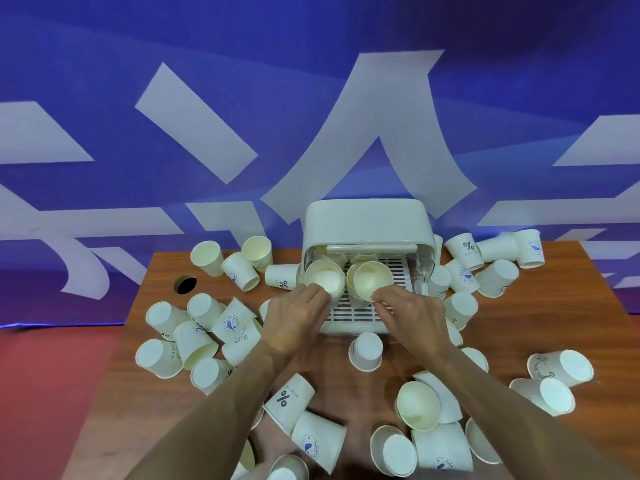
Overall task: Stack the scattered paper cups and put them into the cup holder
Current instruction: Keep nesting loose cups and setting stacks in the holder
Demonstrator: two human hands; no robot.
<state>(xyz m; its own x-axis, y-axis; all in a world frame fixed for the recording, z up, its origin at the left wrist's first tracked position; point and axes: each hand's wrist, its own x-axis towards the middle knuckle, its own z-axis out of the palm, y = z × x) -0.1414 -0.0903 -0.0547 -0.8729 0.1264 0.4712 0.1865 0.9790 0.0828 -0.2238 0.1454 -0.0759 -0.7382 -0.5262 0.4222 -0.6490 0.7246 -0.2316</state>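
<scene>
Blue-and-white banner (207, 64) behind, a wooden counter (554, 323) lies strewn with tipped paper cups (367, 351) around a cream cup holder (367, 220), lid raised. Over its slotted tray (349, 310), the left hand (294, 320) grips a first cup (325, 277); the right hand (412, 313) pinches the rim of a second cup (370, 277) just beside it.

We cannot see the back of the cup holder (369, 220); its lid covers the cups there. The left hand (294, 318) hides the near wall of the left cup (325, 277) it pinches, and the right hand (412, 311) likewise hides the right cup (372, 277). The bottom cup (289, 470) is cut off by the edge.
</scene>
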